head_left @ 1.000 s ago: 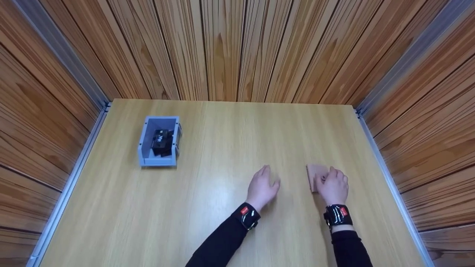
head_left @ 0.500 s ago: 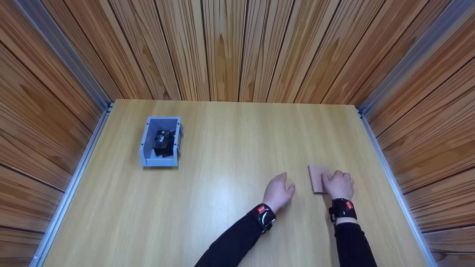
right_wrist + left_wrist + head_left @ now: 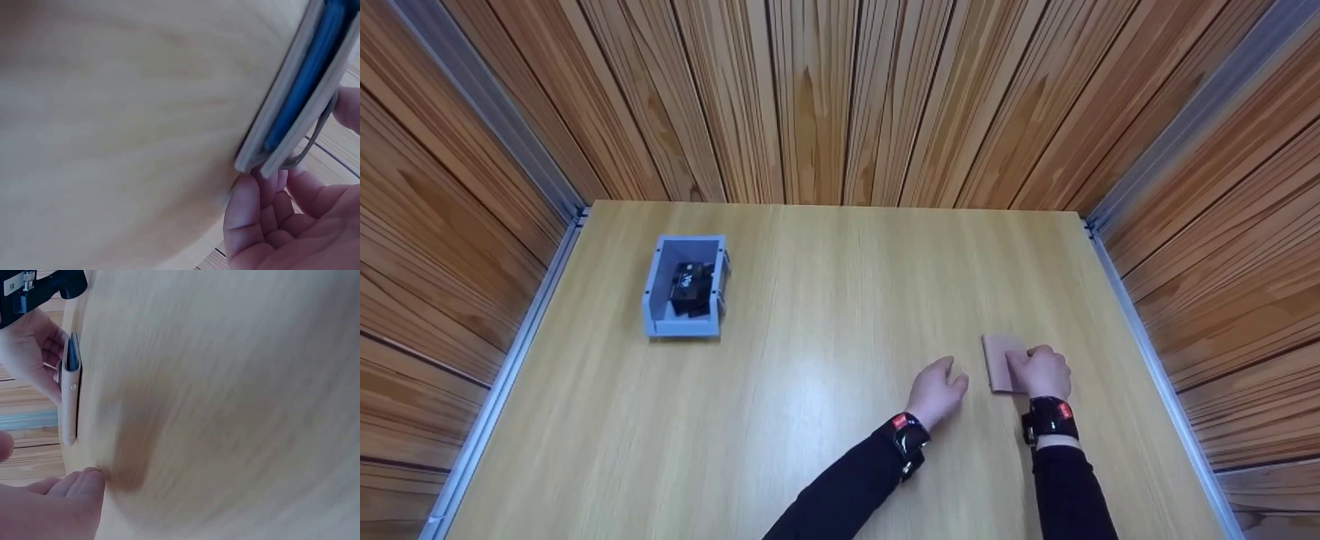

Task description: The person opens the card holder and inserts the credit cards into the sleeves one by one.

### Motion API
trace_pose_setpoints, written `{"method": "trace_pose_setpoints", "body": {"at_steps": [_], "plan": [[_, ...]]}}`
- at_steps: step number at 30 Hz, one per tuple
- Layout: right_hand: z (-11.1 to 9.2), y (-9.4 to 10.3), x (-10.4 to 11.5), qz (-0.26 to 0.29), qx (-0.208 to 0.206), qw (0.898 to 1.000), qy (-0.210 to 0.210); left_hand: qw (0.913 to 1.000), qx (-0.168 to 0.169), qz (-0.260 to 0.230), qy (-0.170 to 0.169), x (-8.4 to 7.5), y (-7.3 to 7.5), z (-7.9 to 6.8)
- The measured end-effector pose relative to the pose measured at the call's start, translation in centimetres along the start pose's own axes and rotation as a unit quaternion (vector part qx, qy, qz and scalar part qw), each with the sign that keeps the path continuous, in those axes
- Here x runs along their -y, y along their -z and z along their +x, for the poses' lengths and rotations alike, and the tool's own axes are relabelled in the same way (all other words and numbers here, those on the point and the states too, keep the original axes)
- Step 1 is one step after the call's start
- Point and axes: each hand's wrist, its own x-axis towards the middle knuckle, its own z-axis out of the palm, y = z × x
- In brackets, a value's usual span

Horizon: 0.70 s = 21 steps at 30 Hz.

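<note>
A small pink folded wallet [image 3: 1001,364] lies flat on the table in the head view. My right hand [image 3: 1041,373] grips its right edge, the thumb over the top cover. In the right wrist view the wallet [image 3: 315,84] shows its open side, with something blue between the covers and a thin strap loop by the fingers [image 3: 243,208]. My left hand [image 3: 937,391] hovers to the left of the wallet, fingers loosely bent, holding nothing. The left wrist view shows the wallet [image 3: 70,396] edge-on, with small metal studs, beyond the left hand [image 3: 62,500].
A blue-grey open bin [image 3: 682,328] stands at the back left of the table, holding black items [image 3: 690,288] with white lettering. Wood-panelled walls [image 3: 810,105] enclose the back and sides. Metal rails [image 3: 1147,330] run along the table's side edges.
My left hand has moved right and a little nearer, toward the wallet. The right hand has shifted slightly along the wallet's right edge; the wallet has barely moved.
</note>
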Motion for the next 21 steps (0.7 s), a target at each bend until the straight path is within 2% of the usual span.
{"method": "trace_pose_setpoints", "body": {"at_steps": [10, 21], "plan": [[-1.5, -1.2, 1.2, 0.021, -0.018, 0.999, 0.031, 0.9976, -0.01, -0.068, 0.003, 0.3, -0.7, 0.6], [-2.6, -2.4, 2.5, 0.042, 0.001, 0.999, 0.033, 0.9936, -0.019, -0.111, -0.001, 0.6, -0.7, 0.9]]}}
